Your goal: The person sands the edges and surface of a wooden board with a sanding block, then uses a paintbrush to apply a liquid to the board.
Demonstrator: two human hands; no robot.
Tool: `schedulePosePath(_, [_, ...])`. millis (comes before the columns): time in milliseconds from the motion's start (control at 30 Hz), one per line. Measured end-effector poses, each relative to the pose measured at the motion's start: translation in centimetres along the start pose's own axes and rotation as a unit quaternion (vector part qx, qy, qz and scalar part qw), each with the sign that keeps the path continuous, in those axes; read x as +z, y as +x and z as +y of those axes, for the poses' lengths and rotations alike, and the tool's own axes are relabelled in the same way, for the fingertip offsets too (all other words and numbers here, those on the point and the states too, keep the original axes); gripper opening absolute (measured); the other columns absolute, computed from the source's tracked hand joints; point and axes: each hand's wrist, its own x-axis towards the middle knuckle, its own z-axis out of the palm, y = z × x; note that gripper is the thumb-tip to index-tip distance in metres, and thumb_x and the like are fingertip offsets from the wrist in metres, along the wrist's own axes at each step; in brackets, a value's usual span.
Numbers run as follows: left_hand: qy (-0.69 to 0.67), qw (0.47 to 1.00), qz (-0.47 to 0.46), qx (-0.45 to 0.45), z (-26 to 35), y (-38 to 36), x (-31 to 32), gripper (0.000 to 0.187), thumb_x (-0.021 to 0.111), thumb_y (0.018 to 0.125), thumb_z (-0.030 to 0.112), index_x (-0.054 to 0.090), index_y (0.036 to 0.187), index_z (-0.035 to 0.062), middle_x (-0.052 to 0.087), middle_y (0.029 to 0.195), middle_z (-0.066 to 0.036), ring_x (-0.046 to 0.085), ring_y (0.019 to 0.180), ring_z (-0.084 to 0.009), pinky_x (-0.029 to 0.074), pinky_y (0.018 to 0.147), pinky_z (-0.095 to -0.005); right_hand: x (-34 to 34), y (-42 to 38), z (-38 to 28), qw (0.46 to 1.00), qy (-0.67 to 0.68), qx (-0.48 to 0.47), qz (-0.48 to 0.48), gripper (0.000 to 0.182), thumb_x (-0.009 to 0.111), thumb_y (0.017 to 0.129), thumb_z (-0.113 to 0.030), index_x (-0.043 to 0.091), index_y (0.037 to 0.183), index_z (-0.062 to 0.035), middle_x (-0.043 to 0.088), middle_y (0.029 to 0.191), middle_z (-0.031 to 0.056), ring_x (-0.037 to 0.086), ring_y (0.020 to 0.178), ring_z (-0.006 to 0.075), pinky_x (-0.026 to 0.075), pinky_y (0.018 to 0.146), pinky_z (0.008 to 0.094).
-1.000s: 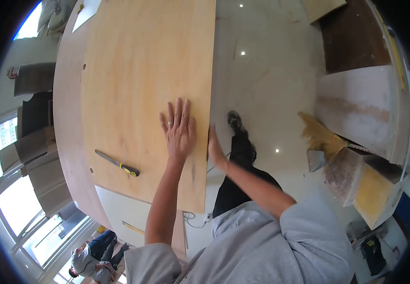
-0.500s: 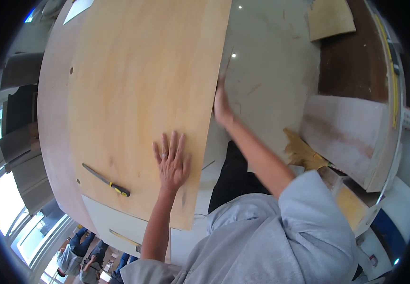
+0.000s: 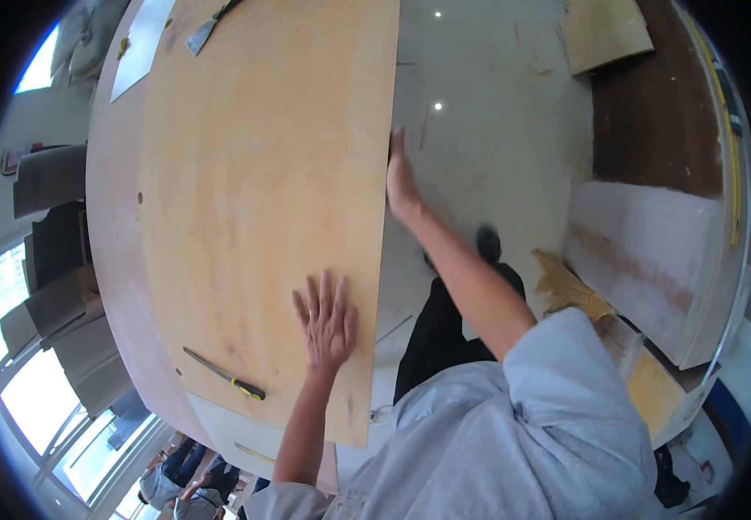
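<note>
A large light wooden board (image 3: 254, 173) lies on the workbench. My left hand (image 3: 330, 325) rests flat on it near the right edge, fingers spread and nothing held. Against the board's right edge, farther from my body, is the palm side of my right hand (image 3: 402, 182), with its fingers stretched forward and the thumb side partly hidden. A saw-like tool with a black and yellow handle (image 3: 249, 390) lies on the board, left of my left hand. At the far end sits a scraper (image 3: 200, 36) with a metal blade.
A white sheet (image 3: 139, 54) lies at the far left. To the right on the floor are a straw broom (image 3: 570, 288), a pale box-like panel (image 3: 631, 251) and a yellowish board (image 3: 602, 35). Other people (image 3: 170, 477) stand at the lower left.
The view has shifted, and the far scraper has come into sight. My left hand stays flat on the board; my right hand remains along the edge with its fingers stretched.
</note>
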Motion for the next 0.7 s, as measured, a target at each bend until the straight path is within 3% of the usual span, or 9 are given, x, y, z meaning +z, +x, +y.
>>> schedulePosePath(67, [0.005, 1.0, 0.017, 0.016, 0.3, 6.0, -1.1, 0.058, 0.041, 0.108, 0.033, 0.04, 0.162, 0.0135, 0.031, 0.171, -0.016, 0.017, 0.16, -0.0417, 0.002, 0.128, -0.0606, -1.0, -4.2, 3.8, 0.999, 0.011, 0.009, -0.037, 0.08, 0.016, 0.114, -0.055, 0.023, 0.161, 0.0096, 0.024, 0.17, 0.0158, 0.018, 0.158, 0.0247, 0.012, 0.129, 0.0354])
schedulePosePath(133, [0.014, 0.999, 0.035, 0.033, 0.6, 12.1, -2.0, 0.056, 0.039, 0.109, 0.032, 0.04, 0.163, 0.016, 0.031, 0.171, -0.014, 0.018, 0.16, -0.0399, 0.003, 0.129, -0.0591, -2.8, -11.5, 12.2, 0.985, -0.168, -0.035, -0.027, 0.07, 0.018, 0.116, -0.044, 0.013, 0.164, 0.007, 0.016, 0.173, 0.0184, 0.003, 0.161, 0.0253, 0.006, 0.131, 0.0367])
schedulePosePath(200, [0.02, 0.998, 0.049, 0.046, 1.1, 17.5, -2.6, 0.055, 0.038, 0.11, 0.032, 0.039, 0.163, 0.0186, 0.031, 0.171, -0.011, 0.018, 0.161, -0.0381, 0.003, 0.129, -0.058, -0.6, -17.5, 10.4, 0.995, -0.088, 0.051, 0.003, 0.067, 0.021, 0.116, -0.042, 0.015, 0.165, 0.005, 0.016, 0.173, 0.0176, 0.006, 0.161, 0.0256, 0.008, 0.131, 0.0369])
schedulePosePath(267, [0.026, 0.996, 0.063, 0.053, 1.2, 22.4, -3.0, 0.054, 0.036, 0.111, 0.033, 0.039, 0.164, 0.0212, 0.031, 0.172, -0.009, 0.018, 0.161, -0.0364, 0.003, 0.129, -0.0572, 0.5, -14.1, 7.6, 0.997, -0.065, 0.028, 0.039, 0.062, 0.021, 0.117, -0.041, 0.022, 0.164, -0.0003, 0.027, 0.168, 0.0129, 0.02, 0.156, 0.0234, 0.015, 0.129, 0.0361])
schedulePosePath(333, [0.022, 0.996, 0.075, 0.049, 1.5, 26.2, -3.4, 0.053, 0.034, 0.112, 0.034, 0.038, 0.164, 0.0229, 0.03, 0.172, -0.007, 0.017, 0.161, -0.0358, 0.004, 0.129, -0.0565, 0.5, -6.0, 4.3, 0.989, 0.126, 0.062, 0.046, 0.067, 0.025, 0.116, -0.043, 0.022, 0.164, 0.0038, 0.023, 0.171, 0.0142, 0.02, 0.157, 0.0248, 0.013, 0.129, 0.0363])
schedulePosePath(400, [0.025, 0.995, 0.087, 0.049, 1.5, 29.0, -3.6, 0.054, 0.034, 0.113, 0.036, 0.036, 0.165, 0.0248, 0.027, 0.173, -0.006, 0.016, 0.161, -0.0357, 0.004, 0.129, -0.0556, -0.6, 5.2, -0.7, 0.998, -0.016, -0.055, 0.007, 0.066, 0.022, 0.116, -0.044, 0.029, 0.162, 0.0036, 0.029, 0.169, 0.0137, 0.025, 0.155, 0.0244, 0.016, 0.129, 0.035])
schedulePosePath(433, [0.029, 0.994, 0.09, 0.049, 1.5, 29.9, -3.7, 0.054, 0.034, 0.113, 0.036, 0.036, 0.165, 0.0247, 0.027, 0.173, -0.006, 0.017, 0.161, -0.0357, 0.004, 0.129, -0.0555, -1.1, 10.1, -4.4, 0.999, 0.003, -0.026, -0.044, 0.07, 0.021, 0.116, -0.047, 0.026, 0.163, 0.0048, 0.025, 0.171, 0.0157, 0.021, 0.158, 0.0249, 0.016, 0.129, 0.0351])
schedulePosePath(533, [0.034, 0.994, 0.086, 0.05, 1.9, 32.1, -3.8, 0.054, 0.034, 0.113, 0.036, 0.035, 0.165, 0.0243, 0.027, 0.173, -0.007, 0.017, 0.161, -0.0357, 0.004, 0.129, -0.0553, -0.6, 16.7, -10.1, 0.997, -0.046, -0.064, -0.019, 0.079, 0.016, 0.114, -0.055, 0.025, 0.161, 0.0077, 0.03, 0.168, 0.0165, 0.026, 0.155, 0.0247, 0.018, 0.128, 0.0368])
schedulePosePath(700, [0.034, 0.993, 0.099, 0.054, 2.3, 39.4, -5.2, 0.055, 0.034, 0.112, 0.036, 0.034, 0.166, 0.0236, 0.027, 0.173, -0.008, 0.017, 0.161, -0.0359, 0.006, 0.129, -0.055, 0.4, 0.6, -1.1, 0.999, 0.004, 0.034, 0.019, 0.071, 0.015, 0.115, -0.05, 0.025, 0.162, 0.0041, 0.032, 0.166, 0.0196, 0.024, 0.156, 0.0275, 0.015, 0.129, 0.0391])
